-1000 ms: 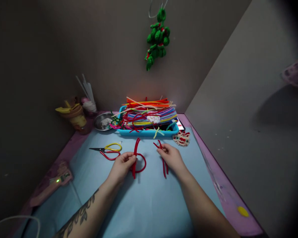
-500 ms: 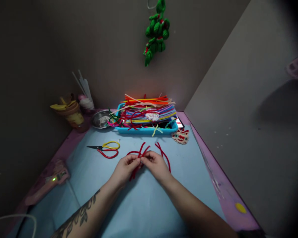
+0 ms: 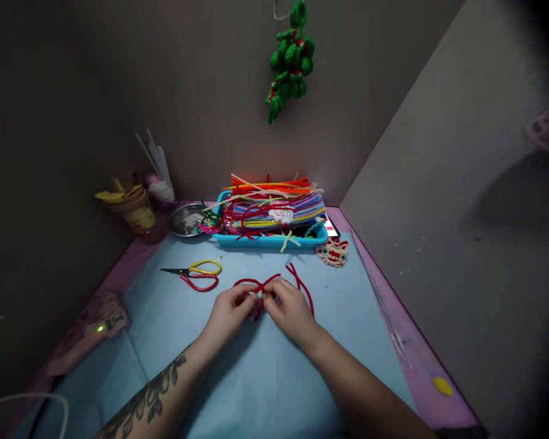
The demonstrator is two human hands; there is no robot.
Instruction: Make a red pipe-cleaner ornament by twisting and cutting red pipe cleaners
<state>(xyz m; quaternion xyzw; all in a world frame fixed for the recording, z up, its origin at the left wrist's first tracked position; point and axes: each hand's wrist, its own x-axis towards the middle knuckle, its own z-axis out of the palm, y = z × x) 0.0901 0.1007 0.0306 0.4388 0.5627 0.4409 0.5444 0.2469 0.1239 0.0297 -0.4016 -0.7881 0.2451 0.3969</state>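
Observation:
Red pipe cleaners (image 3: 261, 286) cross between my two hands over the blue-covered table. My left hand (image 3: 232, 310) is closed, thumb and fingers pinching them from the left. From the right my right hand (image 3: 289, 308) pinches the same red stems, its fingertips close to the left ones. The exact grip point is partly hidden by the fingers. Another red pipe cleaner piece (image 3: 305, 289) lies crossed on the table just beyond my right hand. Scissors (image 3: 196, 274) with one yellow and one red handle lie to the left of my hands.
A blue basket (image 3: 269, 242) heaped with coloured pipe cleaners stands at the back, beside a metal bowl (image 3: 176, 227) of small white bits. A pink glue gun (image 3: 89, 341) with a green light lies at left. A beige-and-red piece (image 3: 333, 252) sits right of the basket.
The red stems between my hands have turned: the ends that pointed up and away now lie lower and spread sideways. My hands stay in nearly the same place.

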